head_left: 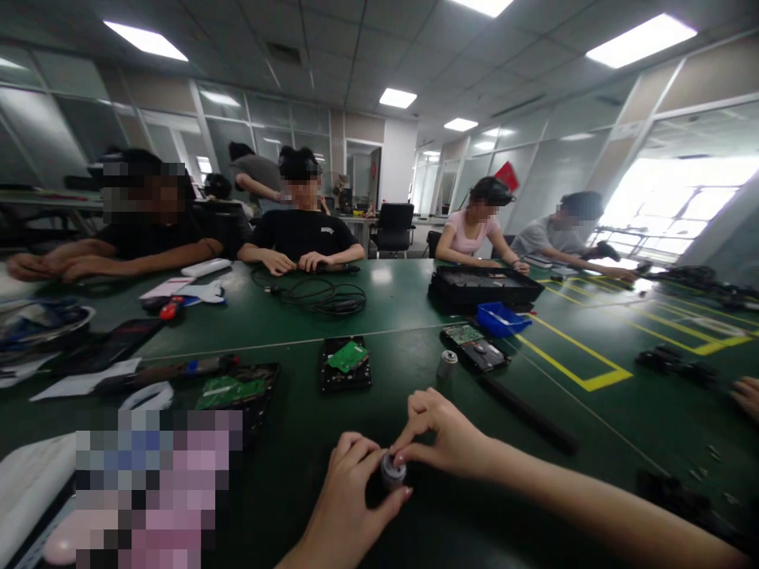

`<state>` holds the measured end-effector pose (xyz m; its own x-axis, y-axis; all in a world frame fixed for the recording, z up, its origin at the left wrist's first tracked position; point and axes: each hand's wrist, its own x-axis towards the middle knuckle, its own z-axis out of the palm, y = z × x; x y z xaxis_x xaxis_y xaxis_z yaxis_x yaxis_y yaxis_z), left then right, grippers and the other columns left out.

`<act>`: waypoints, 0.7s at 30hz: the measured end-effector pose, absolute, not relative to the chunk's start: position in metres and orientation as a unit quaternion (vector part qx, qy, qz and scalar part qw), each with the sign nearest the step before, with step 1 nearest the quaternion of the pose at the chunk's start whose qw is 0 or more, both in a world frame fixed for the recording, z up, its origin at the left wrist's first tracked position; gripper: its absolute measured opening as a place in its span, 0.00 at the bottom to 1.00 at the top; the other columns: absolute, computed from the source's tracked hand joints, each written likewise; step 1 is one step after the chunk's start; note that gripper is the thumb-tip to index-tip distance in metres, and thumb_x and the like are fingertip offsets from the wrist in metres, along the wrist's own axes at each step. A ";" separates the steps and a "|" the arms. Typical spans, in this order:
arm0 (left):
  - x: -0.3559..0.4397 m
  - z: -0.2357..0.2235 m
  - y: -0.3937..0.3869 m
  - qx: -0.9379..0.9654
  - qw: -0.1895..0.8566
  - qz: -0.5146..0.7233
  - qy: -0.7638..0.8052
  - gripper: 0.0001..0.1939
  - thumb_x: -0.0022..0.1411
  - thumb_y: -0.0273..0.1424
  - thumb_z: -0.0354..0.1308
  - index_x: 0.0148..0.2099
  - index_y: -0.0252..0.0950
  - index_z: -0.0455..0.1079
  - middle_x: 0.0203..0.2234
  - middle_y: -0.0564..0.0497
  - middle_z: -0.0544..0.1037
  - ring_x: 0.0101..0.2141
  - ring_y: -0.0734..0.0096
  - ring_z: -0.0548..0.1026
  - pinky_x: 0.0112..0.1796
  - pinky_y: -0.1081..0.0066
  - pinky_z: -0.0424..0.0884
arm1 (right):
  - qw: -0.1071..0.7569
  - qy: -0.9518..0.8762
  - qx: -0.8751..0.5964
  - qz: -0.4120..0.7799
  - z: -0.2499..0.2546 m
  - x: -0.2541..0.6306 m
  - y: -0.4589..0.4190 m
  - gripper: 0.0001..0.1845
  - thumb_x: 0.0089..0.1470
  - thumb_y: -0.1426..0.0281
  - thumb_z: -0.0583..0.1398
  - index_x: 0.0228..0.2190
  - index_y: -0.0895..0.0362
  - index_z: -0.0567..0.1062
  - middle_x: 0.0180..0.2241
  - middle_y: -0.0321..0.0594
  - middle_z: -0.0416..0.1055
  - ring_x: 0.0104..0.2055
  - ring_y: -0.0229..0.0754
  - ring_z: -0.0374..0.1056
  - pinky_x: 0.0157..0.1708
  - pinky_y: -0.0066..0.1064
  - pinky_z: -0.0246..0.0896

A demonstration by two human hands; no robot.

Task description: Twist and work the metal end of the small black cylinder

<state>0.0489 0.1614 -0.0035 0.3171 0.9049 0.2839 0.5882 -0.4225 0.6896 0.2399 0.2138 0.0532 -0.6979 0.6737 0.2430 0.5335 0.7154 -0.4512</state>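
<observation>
At the near edge of the bench (266,442), around its middle, the left hand (356,490) grips a small metal cylinder (392,472) between thumb and fingers; the right hand (436,431) pinches at its top. Farther in stands a second cylinder (448,365), with a circuit-board drive (346,363) left of it and a blue tray (501,318) beyond, toward the right.

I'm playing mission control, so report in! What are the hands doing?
Left hand gripping small metal cylinder. Right hand fingertips at its top. Second cylinder standing beyond, not between them.
</observation>
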 end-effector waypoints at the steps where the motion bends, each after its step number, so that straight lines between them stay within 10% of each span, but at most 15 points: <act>1: 0.049 -0.003 0.161 0.775 0.240 0.335 0.480 0.10 0.54 0.34 0.66 0.40 0.38 0.75 0.36 0.47 0.75 0.42 0.56 0.67 0.43 0.59 0.67 | 0.202 -0.905 -0.334 0.172 0.054 0.240 0.213 0.10 0.55 0.57 0.63 0.32 0.48 0.82 0.25 0.33 0.65 0.33 0.38 0.62 0.37 0.32 0.48; 21: 0.050 0.001 0.163 0.775 0.247 0.314 0.491 0.09 0.54 0.34 0.65 0.38 0.38 0.75 0.36 0.46 0.75 0.42 0.55 0.67 0.42 0.59 0.67 | 0.211 -0.889 -0.339 0.224 0.056 0.235 0.206 0.10 0.56 0.60 0.63 0.29 0.51 0.81 0.26 0.35 0.74 0.32 0.39 0.66 0.38 0.33 0.51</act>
<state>0.0497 0.1634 0.0007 0.3216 0.9150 0.2434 0.6054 -0.3964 0.6902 0.2346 0.2062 0.0565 -0.6804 0.6979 0.2237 0.5086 0.6694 -0.5414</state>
